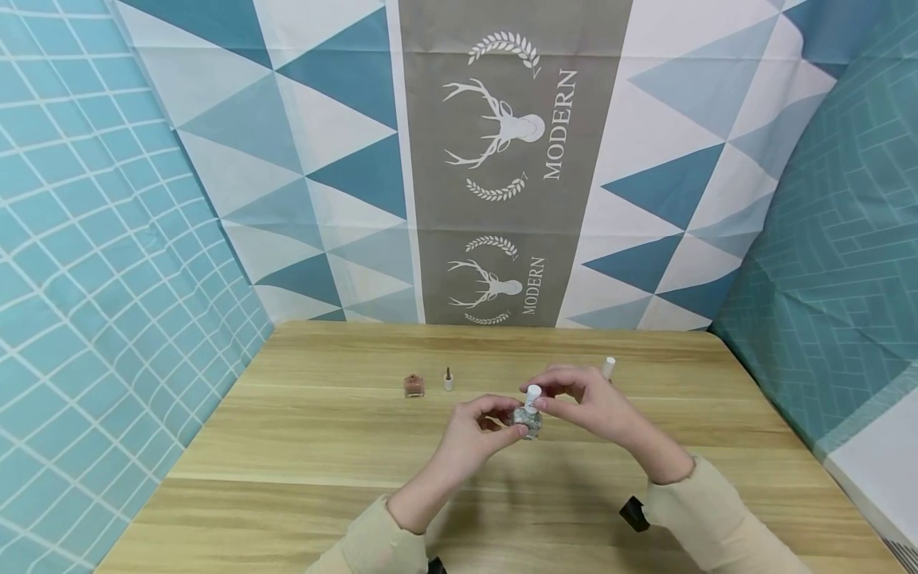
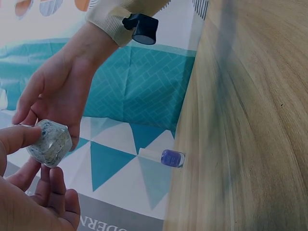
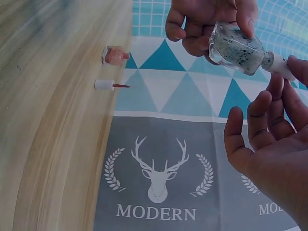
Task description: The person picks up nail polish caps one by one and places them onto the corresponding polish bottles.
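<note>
A clear glass nail polish bottle (image 3: 236,48) with pale, dark-speckled polish is raised over the table, tilted. My left hand (image 1: 469,438) grips its body between thumb and fingers. My right hand (image 1: 598,408) pinches the white cap (image 3: 280,66) between thumb and fingertips, the other fingers loosely bent. A short length of glass neck shows between cap and bottle shoulder in the right wrist view. From the left wrist view, the bottle's base faces the camera and hides the cap.
An uncapped coral nail polish bottle (image 1: 413,387) stands on the wooden table (image 1: 323,446). Beside it a white cap (image 1: 449,384) stands with its brush pointing up. Behind my right hand is a purple nail polish bottle (image 2: 172,158) with a white cap. Patterned cloths hang around the table.
</note>
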The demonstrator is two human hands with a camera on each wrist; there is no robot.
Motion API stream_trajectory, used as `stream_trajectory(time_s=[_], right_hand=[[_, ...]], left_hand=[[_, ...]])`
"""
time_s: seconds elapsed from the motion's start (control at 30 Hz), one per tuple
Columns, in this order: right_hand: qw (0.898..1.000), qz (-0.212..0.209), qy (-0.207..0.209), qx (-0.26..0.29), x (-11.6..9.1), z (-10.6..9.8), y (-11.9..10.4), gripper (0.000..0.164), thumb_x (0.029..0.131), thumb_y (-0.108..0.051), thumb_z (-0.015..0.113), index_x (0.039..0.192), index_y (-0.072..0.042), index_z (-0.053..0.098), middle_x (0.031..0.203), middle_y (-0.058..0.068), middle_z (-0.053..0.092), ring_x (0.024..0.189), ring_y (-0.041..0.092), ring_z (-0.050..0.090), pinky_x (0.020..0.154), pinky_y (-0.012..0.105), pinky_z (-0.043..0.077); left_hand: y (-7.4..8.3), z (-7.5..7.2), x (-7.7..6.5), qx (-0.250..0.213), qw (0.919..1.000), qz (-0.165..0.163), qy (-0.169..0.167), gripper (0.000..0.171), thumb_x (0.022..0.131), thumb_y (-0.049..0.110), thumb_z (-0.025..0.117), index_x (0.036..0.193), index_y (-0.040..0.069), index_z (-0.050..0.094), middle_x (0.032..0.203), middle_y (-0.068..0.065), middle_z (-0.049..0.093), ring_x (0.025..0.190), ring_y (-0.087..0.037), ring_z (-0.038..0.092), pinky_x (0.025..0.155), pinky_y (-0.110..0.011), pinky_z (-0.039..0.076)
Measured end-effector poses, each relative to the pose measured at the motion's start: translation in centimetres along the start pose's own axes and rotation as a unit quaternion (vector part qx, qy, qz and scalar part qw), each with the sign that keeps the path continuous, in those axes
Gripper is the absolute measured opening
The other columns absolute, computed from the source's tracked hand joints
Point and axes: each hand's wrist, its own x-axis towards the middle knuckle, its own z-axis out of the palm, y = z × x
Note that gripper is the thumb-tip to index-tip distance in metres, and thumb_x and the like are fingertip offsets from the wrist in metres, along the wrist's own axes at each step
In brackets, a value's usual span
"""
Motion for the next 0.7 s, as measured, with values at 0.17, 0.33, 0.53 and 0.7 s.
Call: stream_trajectory(time_s=[0.17, 0.33, 0.53, 0.7], right_hand=[[1.0, 0.011, 0.0, -0.008, 0.0, 0.0, 0.1, 0.019, 0.089, -0.013, 0.065, 0.108, -0.01, 0.068, 0.096, -0.002, 0.066, 0.086, 0.012, 0.06, 0.081, 0.029, 0.05], [1.0, 0.017, -0.002, -0.007, 0.1, 0.0, 0.0, 0.019, 0.089, -0.014, 0.066, 0.107, -0.008, 0.068, 0.095, -0.002, 0.065, 0.085, 0.013, 0.059, 0.08, 0.03, 0.05], [1.0, 0.014, 0.009, -0.008, 0.2, 0.2, 0.1, 0.02, 0.088, -0.012, 0.067, 0.105, -0.004, 0.067, 0.091, -0.002, 0.065, 0.081, 0.012, 0.057, 0.076, 0.032, 0.05], [1.0, 0.017, 0.024, -0.011, 0.2, 0.4, 0.3, 0.018, 0.087, -0.013, 0.067, 0.103, -0.004, 0.067, 0.09, -0.001, 0.064, 0.08, 0.012, 0.056, 0.075, 0.029, 0.049]], left_hand=[[-2.3, 0.3, 0.7, -0.004, 1.0, -0.001, 0.006, 0.026, 0.08, 0.009, 0.073, 0.106, 0.003, 0.069, 0.095, -0.01, 0.067, 0.086, -0.02, 0.06, 0.072, -0.025, 0.047], [-3.5, 0.3, 1.1, -0.009, 0.9999, 0.001, 0.011, 0.027, 0.08, 0.016, 0.075, 0.105, 0.008, 0.07, 0.092, -0.006, 0.067, 0.082, -0.011, 0.057, 0.071, -0.023, 0.047], [-3.5, 0.3, 1.1, -0.008, 0.9999, -0.003, 0.014, 0.025, 0.079, 0.019, 0.076, 0.103, 0.012, 0.071, 0.091, -0.001, 0.067, 0.082, -0.011, 0.057, 0.071, -0.024, 0.048], [-3.5, 0.4, 1.1, -0.013, 0.9997, -0.008, 0.018, 0.026, 0.08, 0.02, 0.075, 0.104, 0.013, 0.071, 0.091, 0.0, 0.067, 0.083, -0.011, 0.057, 0.072, -0.024, 0.048]])
